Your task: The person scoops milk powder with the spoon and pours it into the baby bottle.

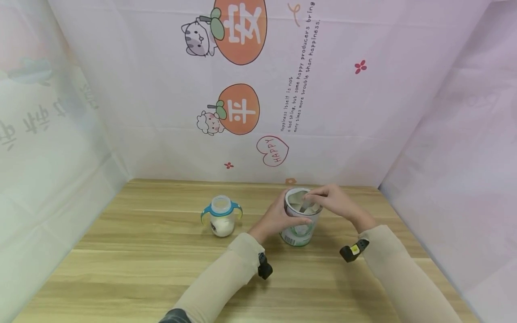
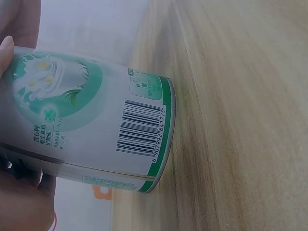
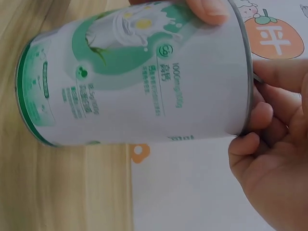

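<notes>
An open milk powder can [image 1: 300, 231], white with green print, stands upright on the wooden table. My left hand [image 1: 278, 218] grips it round its left side, the thumb across the front. At the mouth of the can, my right hand [image 1: 336, 202] pinches a grey spoon [image 1: 304, 207] that dips inside; its lower end is hard to make out. In the right wrist view, the right hand's fingers [image 3: 262, 115] are bent at the rim. To the left stands a lidless baby bottle [image 1: 222, 223] with a blue collar, two handles and whitish contents.
The wooden table [image 1: 161, 264] reaches back to a printed white cloth wall [image 1: 335, 134]. Similar cloth hangs along both sides. Each wrist carries a small black camera, the left one [image 1: 264, 267] close below the can.
</notes>
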Available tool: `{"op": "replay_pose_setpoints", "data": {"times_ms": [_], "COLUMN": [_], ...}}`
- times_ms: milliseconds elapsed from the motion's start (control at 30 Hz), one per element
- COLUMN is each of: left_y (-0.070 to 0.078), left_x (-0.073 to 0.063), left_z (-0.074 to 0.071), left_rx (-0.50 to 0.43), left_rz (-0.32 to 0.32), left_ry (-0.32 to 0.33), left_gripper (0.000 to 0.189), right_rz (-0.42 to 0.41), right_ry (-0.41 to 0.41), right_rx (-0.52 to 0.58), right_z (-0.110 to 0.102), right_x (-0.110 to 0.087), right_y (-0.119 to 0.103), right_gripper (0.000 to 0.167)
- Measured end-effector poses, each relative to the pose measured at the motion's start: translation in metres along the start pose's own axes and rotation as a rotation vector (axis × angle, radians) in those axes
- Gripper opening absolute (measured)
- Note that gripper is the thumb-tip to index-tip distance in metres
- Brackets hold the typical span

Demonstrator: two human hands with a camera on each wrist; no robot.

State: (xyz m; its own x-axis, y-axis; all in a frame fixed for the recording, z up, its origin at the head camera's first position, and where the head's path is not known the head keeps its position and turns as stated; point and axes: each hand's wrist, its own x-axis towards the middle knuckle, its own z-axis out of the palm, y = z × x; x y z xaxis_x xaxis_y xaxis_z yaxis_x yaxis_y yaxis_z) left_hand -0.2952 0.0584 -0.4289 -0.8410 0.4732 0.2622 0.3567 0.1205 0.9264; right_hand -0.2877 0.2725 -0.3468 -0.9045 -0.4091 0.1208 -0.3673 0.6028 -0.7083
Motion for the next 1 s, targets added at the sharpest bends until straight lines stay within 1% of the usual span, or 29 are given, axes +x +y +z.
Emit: {"op": "replay_pose_setpoints", "data": {"times_ms": [100,200,267,433,567,767,867,1000], "left_y": [0.0,0.0,0.0,0.001,0.0,-0.001,-0.001,0.001], "left_x": [0.001,0.001,0.001,0.001,0.001,0.002,0.001,0.0], "left_z": [0.001,0.002,0.002,0.003,0.003,0.003,0.003,0.002], "left_rx": [0.005,0.006,0.003,0.007,0.017,0.005,0.011,0.007], "left_rz": [0.001,0.01,0.011,0.003,-0.002,-0.007,-0.011,-0.011], "left_ry": [0.001,0.008,0.011,0.014,0.013,0.018,0.03,0.035], "left_gripper": [0.09,0.09,0.091,0.091,0.093,0.093,0.093,0.092], "right_rz": [0.054,0.085,0.102,0.147,0.154,0.153,0.17,0.171], "right_ry": [0.06,0.109,0.136,0.194,0.235,0.273,0.309,0.356], "right_rx": [0.087,0.158,0.191,0.232,0.264,0.305,0.345,0.415], "right_z": [0.001,0.002,0.003,0.002,0.002,0.002,0.002,0.005], "right_x": [-0.002,-0.003,-0.002,-0.003,-0.004,-0.007,-0.011,-0.016], "right_y": [0.002,0.003,0.004,0.004,0.005,0.013,0.017,0.023], "right_gripper": [0.036,0.037,0.037,0.041,0.042,0.042,0.045,0.048]}}
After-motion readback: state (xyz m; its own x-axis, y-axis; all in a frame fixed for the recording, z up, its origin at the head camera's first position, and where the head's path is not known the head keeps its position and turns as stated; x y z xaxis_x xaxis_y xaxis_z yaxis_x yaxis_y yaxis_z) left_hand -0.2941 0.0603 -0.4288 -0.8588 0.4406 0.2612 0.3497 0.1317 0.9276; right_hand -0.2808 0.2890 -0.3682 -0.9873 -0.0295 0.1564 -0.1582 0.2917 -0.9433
